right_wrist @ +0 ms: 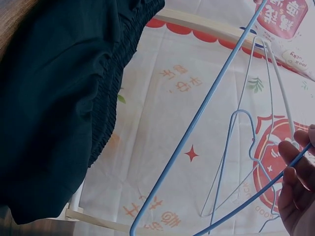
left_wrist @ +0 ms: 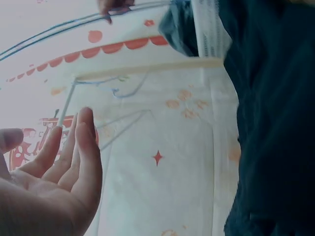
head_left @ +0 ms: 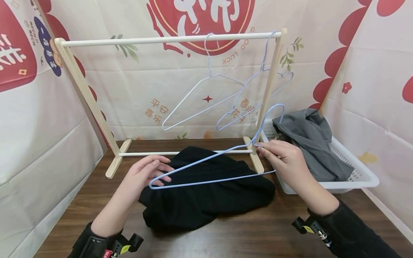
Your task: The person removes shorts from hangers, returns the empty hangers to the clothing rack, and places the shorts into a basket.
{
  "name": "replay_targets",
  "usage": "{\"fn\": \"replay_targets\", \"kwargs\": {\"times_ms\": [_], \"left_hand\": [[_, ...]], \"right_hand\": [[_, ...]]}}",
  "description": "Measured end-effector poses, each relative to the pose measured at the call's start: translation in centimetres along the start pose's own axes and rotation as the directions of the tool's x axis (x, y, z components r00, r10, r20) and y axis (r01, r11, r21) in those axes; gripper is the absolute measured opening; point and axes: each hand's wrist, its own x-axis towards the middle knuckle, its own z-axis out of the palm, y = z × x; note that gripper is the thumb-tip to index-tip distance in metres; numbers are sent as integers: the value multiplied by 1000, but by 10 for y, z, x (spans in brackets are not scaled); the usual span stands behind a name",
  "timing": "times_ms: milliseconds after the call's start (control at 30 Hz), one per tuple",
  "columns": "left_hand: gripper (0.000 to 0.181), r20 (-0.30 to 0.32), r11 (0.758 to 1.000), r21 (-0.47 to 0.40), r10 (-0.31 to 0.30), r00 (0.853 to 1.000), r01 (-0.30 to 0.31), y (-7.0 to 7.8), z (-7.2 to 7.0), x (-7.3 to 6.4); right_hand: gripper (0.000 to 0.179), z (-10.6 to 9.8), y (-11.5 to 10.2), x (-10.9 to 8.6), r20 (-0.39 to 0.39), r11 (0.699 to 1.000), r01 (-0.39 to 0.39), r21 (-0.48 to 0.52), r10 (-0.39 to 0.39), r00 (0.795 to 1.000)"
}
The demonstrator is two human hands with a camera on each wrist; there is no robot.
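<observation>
My right hand (head_left: 287, 157) pinches a light blue wire hanger (head_left: 193, 184) beside the base of its hook, between thumb and fingers. The hanger slants across the front, hook up at the right and its other end low at the left. My left hand (head_left: 146, 172) is at that far end, fingers loosely extended; in the left wrist view, the left hand (left_wrist: 64, 182) has nothing in its palm. Under the hanger, a black garment (head_left: 206, 204) lies bunched on the table. Its gathered elastic edge (right_wrist: 110, 93) shows in the right wrist view.
A white-and-wood rack (head_left: 135, 41) stands behind the garment. From its bar hang a white hanger (head_left: 185, 98) and a blue hanger (head_left: 240, 95) near the right post. At the right, a white basket (head_left: 364, 179) holds grey cloth (head_left: 309, 139). Printed fabric walls surround the brown table (head_left: 251, 236).
</observation>
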Motion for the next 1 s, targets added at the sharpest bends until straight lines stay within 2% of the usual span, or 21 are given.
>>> {"fn": "replay_targets", "kwargs": {"times_ms": [100, 167, 333, 533, 700, 867, 1000], "left_hand": [[38, 69, 996, -88, -21, 997, 27, 3, 3, -2], [36, 111, 994, -109, -16, 994, 28, 5, 4, -2], [38, 212, 994, -109, 18, 977, 5, 8, 8, -4], [46, 326, 997, -75, 39, 945, -16, 8, 11, -5], [48, 368, 994, -107, 47, 929, -8, 7, 13, -6], [49, 385, 990, -138, 62, 921, -9, 6, 16, -8], [45, 380, 993, -113, 4, 925, 42, 7, 21, -9]], "right_hand": [[20, 0, 0, -1, -2, 1000, 9, -10, -9, 1000], [21, 0, 1, -2, 5, 1000, 7, -20, -7, 1000], [25, 0, 2, -3, 35, 998, 28, -63, -25, 999], [24, 0, 4, -3, 54, 994, 45, -100, -40, 998], [23, 1, 3, -2, 63, 992, 44, -120, -37, 997], [24, 2, 2, -2, 55, 987, 76, -140, -69, 996], [24, 3, 3, -1, 33, 983, 115, -142, -111, 993]]}}
